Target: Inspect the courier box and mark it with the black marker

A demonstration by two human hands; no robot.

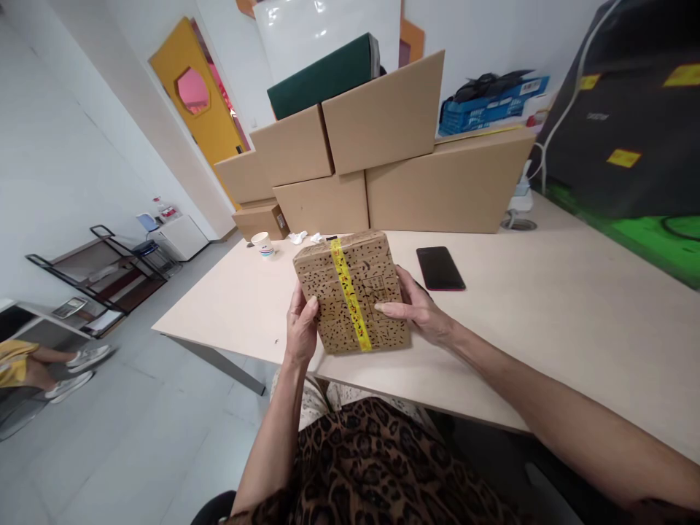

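Between my two hands is a flat brown cardboard box covered in dark specks, with a strip of yellow tape running down its front. It is tilted toward me over the front edge of the table. My left hand grips the box's left side, thumb on the front face. On the other side, my right hand wraps the right edge with its thumb laid across the front near a printed mark. A dark phone lies on the table just beyond my right hand.
Stacked plain cardboard boxes line the back of the table, a green box on top. A paper cup and crumpled tissues stand at back left. A large dark machine is at right. A person's legs show at far left.
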